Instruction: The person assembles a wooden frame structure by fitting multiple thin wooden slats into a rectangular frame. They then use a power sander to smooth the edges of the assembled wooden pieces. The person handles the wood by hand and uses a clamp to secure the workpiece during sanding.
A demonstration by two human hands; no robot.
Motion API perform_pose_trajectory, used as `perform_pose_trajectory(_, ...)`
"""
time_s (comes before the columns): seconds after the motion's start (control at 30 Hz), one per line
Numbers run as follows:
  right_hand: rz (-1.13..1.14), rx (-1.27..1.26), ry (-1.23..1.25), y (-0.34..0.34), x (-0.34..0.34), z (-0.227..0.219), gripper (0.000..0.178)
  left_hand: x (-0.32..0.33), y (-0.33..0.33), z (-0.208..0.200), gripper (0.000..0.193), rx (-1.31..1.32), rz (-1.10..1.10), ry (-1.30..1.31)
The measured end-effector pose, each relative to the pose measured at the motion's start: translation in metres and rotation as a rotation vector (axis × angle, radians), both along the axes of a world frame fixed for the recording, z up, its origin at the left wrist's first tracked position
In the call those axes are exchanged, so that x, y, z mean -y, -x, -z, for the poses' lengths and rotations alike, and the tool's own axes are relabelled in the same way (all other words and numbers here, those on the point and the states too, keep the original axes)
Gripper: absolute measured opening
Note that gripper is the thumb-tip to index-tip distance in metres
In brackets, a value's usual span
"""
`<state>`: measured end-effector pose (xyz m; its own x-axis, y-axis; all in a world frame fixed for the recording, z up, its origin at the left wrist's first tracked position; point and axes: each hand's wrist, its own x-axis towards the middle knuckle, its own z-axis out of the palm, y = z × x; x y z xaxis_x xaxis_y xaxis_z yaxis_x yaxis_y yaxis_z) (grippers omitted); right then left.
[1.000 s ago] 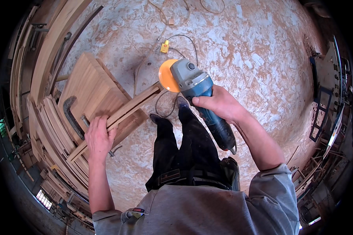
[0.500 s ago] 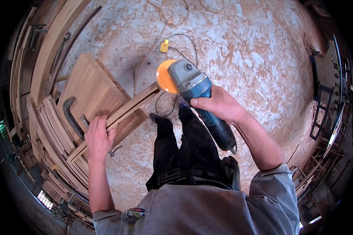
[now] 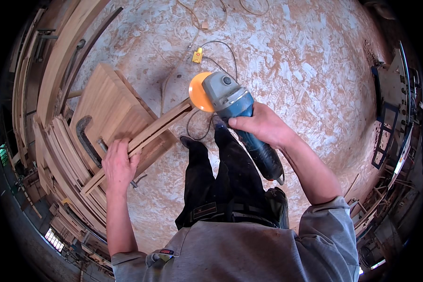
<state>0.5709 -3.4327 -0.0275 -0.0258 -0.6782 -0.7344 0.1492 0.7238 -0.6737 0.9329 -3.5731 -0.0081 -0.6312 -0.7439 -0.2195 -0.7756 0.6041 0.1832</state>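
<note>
My right hand point(image 3: 264, 127) is wrapped round the body of a blue and grey angle grinder point(image 3: 236, 104). An orange disc point(image 3: 200, 94) on its head is at the far end of a narrow wooden piece point(image 3: 162, 121); whether they touch, I cannot tell. My left hand point(image 3: 118, 164) is closed over the near part of that piece, fingers on top and thumb along its side. Beneath and beside it stands a broad wooden panel point(image 3: 105, 105). A dark metal clamp point(image 3: 83, 134) sits beside my left hand.
Long boards point(image 3: 63, 61) and stacked strips point(image 3: 73, 155) fill the left side. A yellow box point(image 3: 197, 55) on a cable lies on the speckled floor point(image 3: 305, 56) beyond the grinder. At the far right is a bench-like machine point(image 3: 391, 89).
The grinder's disc has shifted very slightly to the right. My left hand keeps its hold on the wooden piece.
</note>
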Motion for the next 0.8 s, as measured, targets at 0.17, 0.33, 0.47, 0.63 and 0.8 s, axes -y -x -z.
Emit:
perform_pose_trajectory(0.17,0.035,0.068,-0.017,0.002,-0.002,-0.003,0.049,0.000,0.000,0.000,0.040,0.006,0.002,0.005)
perform_pose_trajectory(0.33,0.022,0.073,-0.042,0.003,-0.004,0.000,0.050,-0.003,0.006,-0.002,0.039,0.005,-0.004,0.014)
perform_pose_trajectory(0.47,0.043,0.058,-0.042,0.004,-0.004,0.001,0.047,-0.003,0.005,-0.002,0.039,0.021,-0.013,0.038)
perform_pose_trajectory(0.63,0.100,0.055,-0.042,-0.004,0.003,-0.016,0.039,-0.003,0.001,-0.003,0.043,0.045,-0.016,0.034)
perform_pose_trajectory(0.8,0.254,0.086,-0.008,0.005,-0.016,-0.003,0.046,0.005,-0.002,-0.019,0.042,-0.045,-0.017,-0.056)
